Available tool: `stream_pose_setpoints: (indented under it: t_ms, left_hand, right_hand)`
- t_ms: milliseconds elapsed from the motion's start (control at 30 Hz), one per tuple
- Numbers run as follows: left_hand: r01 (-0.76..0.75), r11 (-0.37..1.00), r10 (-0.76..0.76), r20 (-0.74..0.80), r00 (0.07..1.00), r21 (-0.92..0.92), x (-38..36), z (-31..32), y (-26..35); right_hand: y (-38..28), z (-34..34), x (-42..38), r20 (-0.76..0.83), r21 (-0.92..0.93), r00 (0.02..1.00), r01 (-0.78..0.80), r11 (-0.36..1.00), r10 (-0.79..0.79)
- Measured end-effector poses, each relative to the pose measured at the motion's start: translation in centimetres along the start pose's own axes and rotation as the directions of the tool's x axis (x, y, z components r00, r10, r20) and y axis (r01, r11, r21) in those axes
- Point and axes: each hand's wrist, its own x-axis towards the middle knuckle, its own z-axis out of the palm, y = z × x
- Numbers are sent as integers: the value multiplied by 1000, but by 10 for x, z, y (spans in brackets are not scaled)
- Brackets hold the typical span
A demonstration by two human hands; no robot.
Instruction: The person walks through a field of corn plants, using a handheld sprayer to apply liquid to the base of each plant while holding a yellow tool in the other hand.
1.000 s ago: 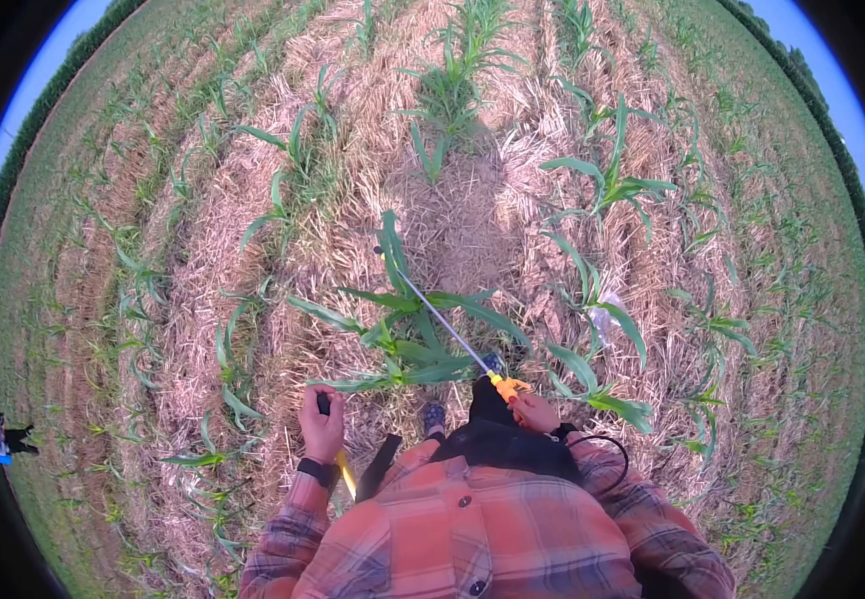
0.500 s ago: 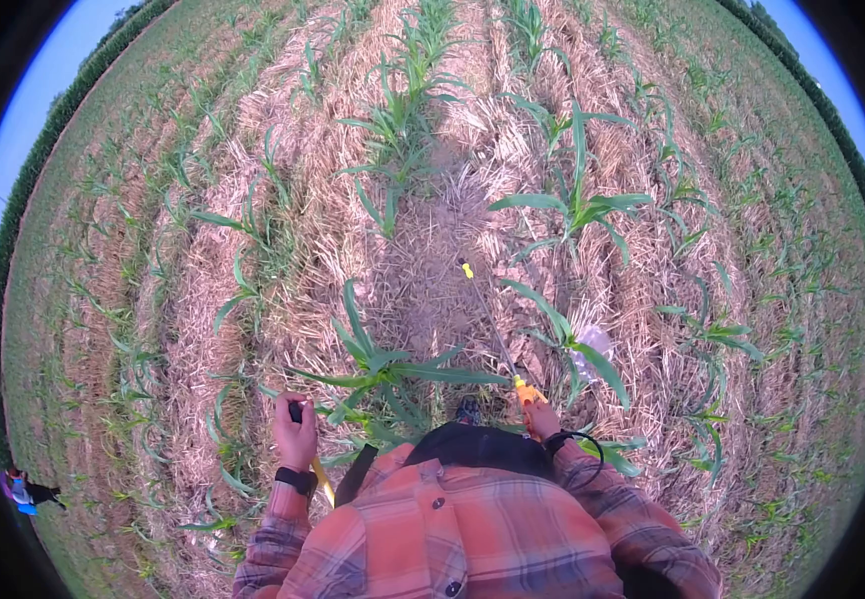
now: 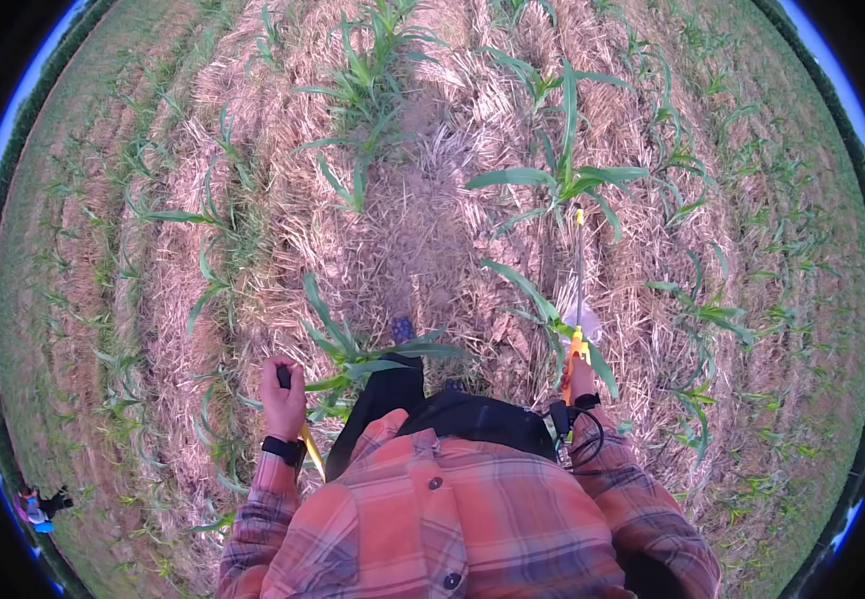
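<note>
My right hand (image 3: 580, 377) is closed around the orange and yellow handle of a spray wand (image 3: 579, 270). Its thin rod points straight ahead, and the yellow nozzle (image 3: 579, 216) at its tip appears beside the leaves of a young corn plant (image 3: 565, 183). A smaller corn plant (image 3: 542, 299) stands left of the rod. My left hand (image 3: 283, 404) is wrapped around a black grip (image 3: 284, 376), with a yellow bar (image 3: 310, 451) showing below the wrist. Right of that hand, another corn plant (image 3: 353, 361) spreads its leaves near my leg. No spray can be made out.
Dry straw (image 3: 432, 240) covers the soil between rows of young corn. My patterned shoe (image 3: 403, 327) is on the ground ahead of me. A whitish, see-through thing (image 3: 588, 324) lies behind the wand handle. Another person (image 3: 35, 509) is far off at the left edge.
The wand has swung right, from slanting forward-left to pointing straight ahead. My right hand moved right and forward with it. My leg and shoe have come into view, and the plants sit slightly nearer.
</note>
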Motion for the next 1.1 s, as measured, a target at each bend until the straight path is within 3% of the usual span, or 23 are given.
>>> stream_pose_setpoints:
  t_ms: [133,167,200,267,300,333,400,567,633,667,733,900,967,1000,1067,1100]
  left_hand:
    - [-2,1000,4,56,998,-21,52,11,-1]
    - [-148,986,146,31,989,79,63,13,-1]
    - [-137,988,135,28,990,71,71,10,-1]
    - [-16,998,18,36,999,-58,94,5,1]
    - [-9,998,11,34,999,-60,103,1,1]
    - [-10,998,11,20,1000,-69,111,-1,1]
    - [-10,997,10,1,1000,-82,125,-7,3]
    - [44,995,-44,4,999,-91,157,-16,8]
    - [55,987,-57,-8,998,-148,165,-16,11]
    - [51,987,-52,-1,999,-150,170,-16,12]
    - [-38,994,31,-66,997,-104,180,-17,15]
    - [-42,995,34,-81,996,-93,202,-14,30]
    - [129,961,-140,-28,990,-244,211,-10,38]
    - [125,963,-137,-31,990,-240,220,-7,33]
    - [-54,996,45,-130,991,-72,242,0,25]
    - [-46,996,35,-145,989,-76,253,5,31]
  right_hand:
    - [-17,34,3,43,-49,999,-12,999,14]
    - [-18,43,1,64,-73,997,-30,997,34]
    - [-18,52,-2,59,-85,998,-29,996,34]
    - [-26,80,-3,211,-299,975,128,946,-65]
    - [-32,95,-3,183,-281,982,7,960,47]
    - [-38,111,-1,182,-285,982,7,958,47]
    - [-45,138,-4,235,-410,971,128,903,-31]
    - [-75,202,-9,354,-556,934,170,814,46]
    - [-100,229,-31,499,-682,863,337,649,77]
    - [-106,238,-33,494,-680,867,334,652,72]
    - [-117,253,-33,608,-656,780,389,647,148]
    - [-125,282,-4,744,-602,635,501,622,208]
    - [-134,290,5,744,-601,638,512,613,197]
    - [-143,294,10,746,-600,640,529,600,182]
    - [-162,301,22,748,-589,645,537,604,156]
    - [-172,307,31,746,-581,653,541,608,131]
